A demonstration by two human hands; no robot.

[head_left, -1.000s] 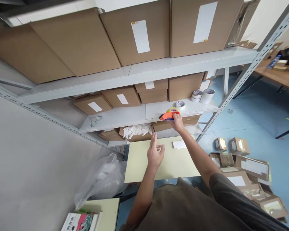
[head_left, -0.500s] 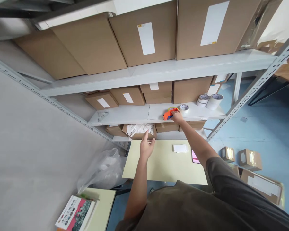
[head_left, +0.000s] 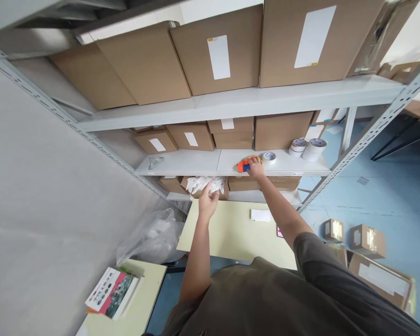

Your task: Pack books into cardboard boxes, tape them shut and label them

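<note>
On the middle shelf, my right hand point(head_left: 255, 168) is closed around an orange and blue tape dispenser point(head_left: 243, 165), partly hidden by the fingers. A roll of tape point(head_left: 269, 157) lies flat just right of that hand. My left hand point(head_left: 207, 204) is open, thumb apart from the fingers, over the back edge of the cream table point(head_left: 231, 233). Its fingertips reach the front of an open carton filled with white crumpled strips point(head_left: 199, 184); whether they touch is unclear.
Cardboard boxes point(head_left: 224, 51) line the grey metal shelving. More tape rolls point(head_left: 314, 149) stand at the shelf's right end. White paper slips point(head_left: 260, 215) and a phone point(head_left: 279, 232) lie on the table. A clear plastic bag point(head_left: 154, 238) sits left; cartons point(head_left: 367, 241) rest on the blue floor.
My left hand has moved forward and slightly left, closer to the carton of white strips. My right hand stays at the tape dispenser. The camera view has shifted a little.
</note>
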